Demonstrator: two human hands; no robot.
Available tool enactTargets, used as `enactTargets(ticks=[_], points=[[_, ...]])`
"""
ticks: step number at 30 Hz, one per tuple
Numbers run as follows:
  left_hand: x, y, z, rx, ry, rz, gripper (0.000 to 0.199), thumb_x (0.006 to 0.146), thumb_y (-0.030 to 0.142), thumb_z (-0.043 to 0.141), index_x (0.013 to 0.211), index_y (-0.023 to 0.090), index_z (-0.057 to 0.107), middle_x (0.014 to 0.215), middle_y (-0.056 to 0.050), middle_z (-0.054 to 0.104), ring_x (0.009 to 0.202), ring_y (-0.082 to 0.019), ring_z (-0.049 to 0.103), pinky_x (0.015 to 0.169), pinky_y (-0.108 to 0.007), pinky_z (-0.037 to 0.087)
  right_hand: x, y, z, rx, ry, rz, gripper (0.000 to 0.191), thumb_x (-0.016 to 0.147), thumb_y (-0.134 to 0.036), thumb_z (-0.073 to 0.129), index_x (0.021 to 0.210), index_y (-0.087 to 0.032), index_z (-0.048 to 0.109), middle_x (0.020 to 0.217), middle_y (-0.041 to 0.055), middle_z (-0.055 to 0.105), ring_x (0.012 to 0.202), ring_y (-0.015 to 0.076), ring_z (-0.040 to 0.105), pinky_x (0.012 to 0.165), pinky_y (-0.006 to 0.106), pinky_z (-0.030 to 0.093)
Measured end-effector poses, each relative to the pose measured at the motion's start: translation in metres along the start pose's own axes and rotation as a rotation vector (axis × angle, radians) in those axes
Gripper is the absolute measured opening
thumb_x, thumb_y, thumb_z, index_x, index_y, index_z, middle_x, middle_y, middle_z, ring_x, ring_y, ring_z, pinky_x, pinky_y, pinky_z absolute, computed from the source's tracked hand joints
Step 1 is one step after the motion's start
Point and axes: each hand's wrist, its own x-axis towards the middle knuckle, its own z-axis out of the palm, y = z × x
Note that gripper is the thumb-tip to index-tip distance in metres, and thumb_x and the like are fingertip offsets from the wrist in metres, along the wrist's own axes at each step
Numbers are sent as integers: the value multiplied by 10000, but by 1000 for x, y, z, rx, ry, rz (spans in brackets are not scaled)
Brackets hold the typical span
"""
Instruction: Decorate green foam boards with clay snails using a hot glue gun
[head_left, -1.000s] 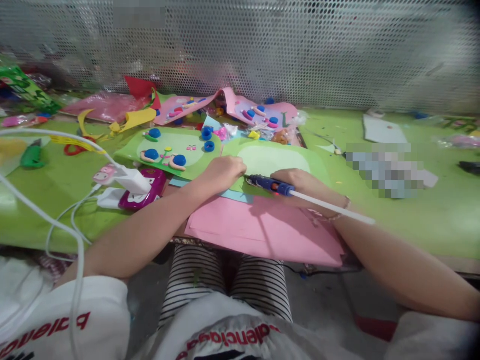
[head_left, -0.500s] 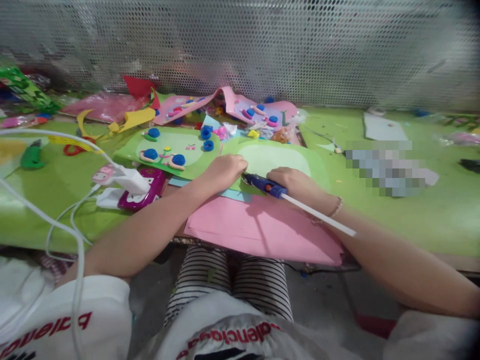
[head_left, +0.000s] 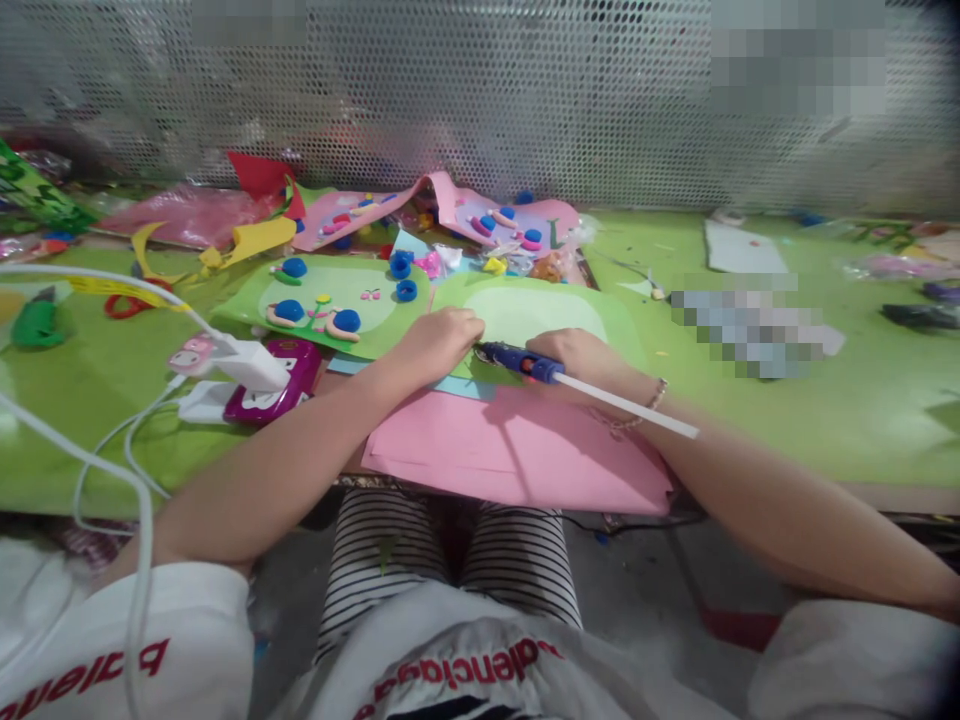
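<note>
My right hand (head_left: 574,355) is closed around a dark blue glue gun (head_left: 525,361), with a long white glue stick (head_left: 630,405) poking out of its back end. The gun's tip points left, close to my left hand (head_left: 450,335). The fingers of my left hand are pressed together at the tip; what they pinch, if anything, is too small to make out. Both hands rest over a green sheet with a pale centre (head_left: 532,307). Left of it lies a green sheet (head_left: 262,290) decorated with blue-topped clay figures and a flower. Pink sheets (head_left: 510,450) lie nearer my lap.
A purple power bank (head_left: 304,375) with white plugs and cables sits on the left. Red scissors (head_left: 127,303) and yellow scraps (head_left: 262,236) lie behind it. Pink decorated sheets (head_left: 446,200) stand against the perforated metal panel (head_left: 480,90). White card (head_left: 742,248) lies at the right.
The whole view has shifted slightly, so the table things appear further left. My hands keep nearly the same pose, with the glue gun still in my right hand.
</note>
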Motion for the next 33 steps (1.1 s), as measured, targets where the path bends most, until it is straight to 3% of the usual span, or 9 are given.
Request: enactTargets(ticks=[6, 12, 18, 27, 33], points=[[0, 1, -3, -3, -23, 3, 212, 878, 129, 439, 829, 148, 645, 838, -68, 641, 792, -185, 581, 627, -280, 377, -4, -5, -8, -19, -29, 36, 116, 768, -253, 525, 706, -155, 535, 669, 58, 573, 584, 128, 445, 568, 260, 266], [1, -3, -1, 41, -27, -4, 215, 859, 117, 454, 869, 157, 665, 867, -69, 656, 827, -197, 593, 649, -279, 396, -6, -1, -4, 59, 39, -84, 86, 797, -227, 496, 787, -145, 520, 795, 70, 564, 654, 129, 438, 608, 255, 292], [2, -3, 0, 66, -22, 4, 209, 876, 138, 452, 847, 151, 659, 848, -65, 648, 822, -198, 588, 630, -279, 383, -7, 1, -3, 99, 98, -141, 73, 782, -216, 504, 768, -145, 498, 737, 51, 526, 679, 133, 425, 642, 247, 308], [2, 0, -3, 51, -23, 1, 214, 892, 154, 437, 846, 147, 646, 859, -69, 651, 821, -200, 587, 606, -296, 357, -8, -7, -10, -3, -4, 62, 110, 751, -272, 518, 741, -164, 537, 697, 59, 577, 594, 134, 429, 564, 263, 255], [2, 0, -1, 22, -24, -2, 218, 884, 139, 434, 849, 151, 648, 862, -66, 647, 824, -191, 581, 597, -287, 341, -10, -11, -13, -68, -14, 111, 160, 772, -306, 493, 730, -167, 559, 656, 64, 573, 564, 139, 428, 540, 270, 250]])
